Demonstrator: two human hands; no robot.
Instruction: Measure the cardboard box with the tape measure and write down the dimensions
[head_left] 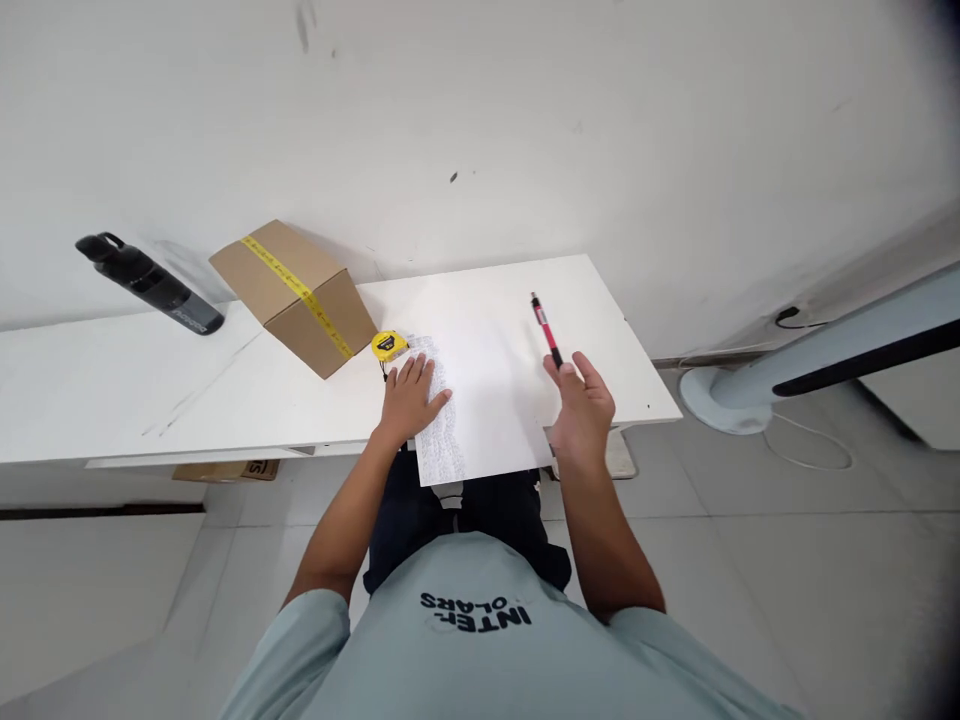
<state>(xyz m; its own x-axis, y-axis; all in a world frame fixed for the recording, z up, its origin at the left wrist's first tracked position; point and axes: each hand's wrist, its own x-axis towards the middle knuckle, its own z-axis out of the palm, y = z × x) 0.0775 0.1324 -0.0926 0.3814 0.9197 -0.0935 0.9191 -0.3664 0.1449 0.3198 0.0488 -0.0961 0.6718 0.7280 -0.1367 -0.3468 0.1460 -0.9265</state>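
My left hand (pixel 412 398) lies flat with its fingers stretched over the left side of a white sheet of paper (pixel 495 400). Rows of small handwriting cover that side of the sheet, and its near edge hangs past the table's front. In my right hand (pixel 583 410), above the right part of the sheet, a red and black pen (pixel 546 328) is pinched at its black end, the other end pointing away from me. A yellow tape measure (pixel 388 346) sits just beyond my left fingertips, by the paper's far left corner.
A cardboard box (pixel 300 295) with yellow tape stands on the white table (pixel 90 390), left of the tape measure. Farther left is a dark bottle (pixel 154 285). The wall borders the table's far side. A pale column with a round base (pixel 724 400) stands on the floor to the right.
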